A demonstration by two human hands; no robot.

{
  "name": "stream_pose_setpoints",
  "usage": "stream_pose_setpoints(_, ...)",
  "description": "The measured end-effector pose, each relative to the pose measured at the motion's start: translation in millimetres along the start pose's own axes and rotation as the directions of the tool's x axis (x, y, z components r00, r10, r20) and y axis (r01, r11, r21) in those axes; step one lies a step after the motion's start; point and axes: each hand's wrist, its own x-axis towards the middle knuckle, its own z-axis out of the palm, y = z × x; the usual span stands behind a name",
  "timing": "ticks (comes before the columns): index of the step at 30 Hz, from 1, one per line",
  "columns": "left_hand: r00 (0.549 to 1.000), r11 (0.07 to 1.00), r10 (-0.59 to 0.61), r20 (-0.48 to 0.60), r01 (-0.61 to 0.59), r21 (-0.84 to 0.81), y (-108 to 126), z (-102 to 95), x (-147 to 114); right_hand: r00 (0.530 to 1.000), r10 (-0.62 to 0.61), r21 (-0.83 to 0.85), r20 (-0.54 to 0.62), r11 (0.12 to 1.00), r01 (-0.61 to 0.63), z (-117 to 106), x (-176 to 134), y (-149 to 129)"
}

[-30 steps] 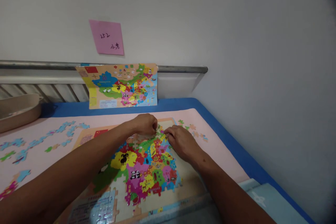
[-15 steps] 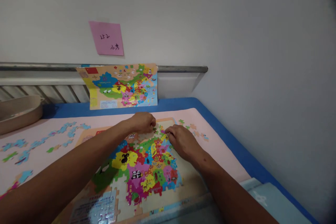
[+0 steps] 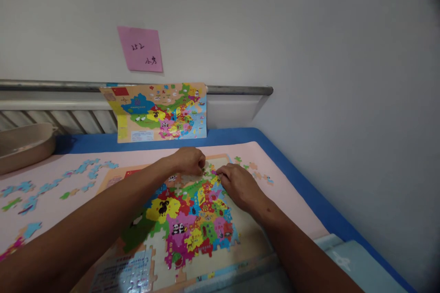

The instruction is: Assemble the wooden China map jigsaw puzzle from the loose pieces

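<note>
A partly joined map jigsaw puzzle point(image 3: 178, 210) lies in its tray in front of me, with bare board showing at the right and lower parts. My left hand point(image 3: 190, 161) is over the puzzle's upper edge, its fingers curled down; whatever they pinch is too small to make out. Close by on the right, my right hand point(image 3: 237, 183) has its fingertips pinched on a small magenta puzzle piece point(image 3: 214, 172) at the upper right of the joined area. Only a narrow gap of green and yellow pieces separates the two hands.
Loose blue pieces point(image 3: 48, 187) lie in strings on the pink mat point(image 3: 247, 151) at left; a few green and peach ones point(image 3: 253, 165) lie at right. A printed reference map point(image 3: 161, 112) leans on the rail point(image 3: 237, 89). A beige basin point(image 3: 27, 146) stands far left.
My left fingers have shifted very slightly to the right and down. My right hand keeps nearly the same place, and the puzzle looks the same.
</note>
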Motion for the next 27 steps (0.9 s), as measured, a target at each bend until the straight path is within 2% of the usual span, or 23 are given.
stream_pose_setpoints(7,1.0,1.0,0.023,0.011,-0.023,0.0,5,-2.3,-1,1.0,0.004,-0.046,-0.007,0.999,-0.004,-1,0,-1)
stream_pose_setpoints(14,0.999,0.999,0.037,-0.007,-0.037,-0.019,-1,-0.4,2,0.999,0.047,-0.128,-0.025,0.991,-0.05,-4,-1,-3)
stream_pose_setpoints(18,0.995,0.995,0.097,-0.037,-0.098,-0.016,4,-3.6,2,0.999,0.037,-0.13,-0.022,0.991,-0.039,-4,-1,-4)
stream_pose_setpoints(23,0.981,0.981,0.184,-0.054,-0.18,0.066,17,-5.4,1,0.999,0.027,-0.123,-0.032,0.992,-0.031,-2,-1,-3)
stream_pose_setpoints(27,0.975,0.973,0.216,-0.055,-0.209,0.102,17,-1.9,3,0.999,0.024,-0.12,-0.04,0.992,-0.029,-1,-1,-2)
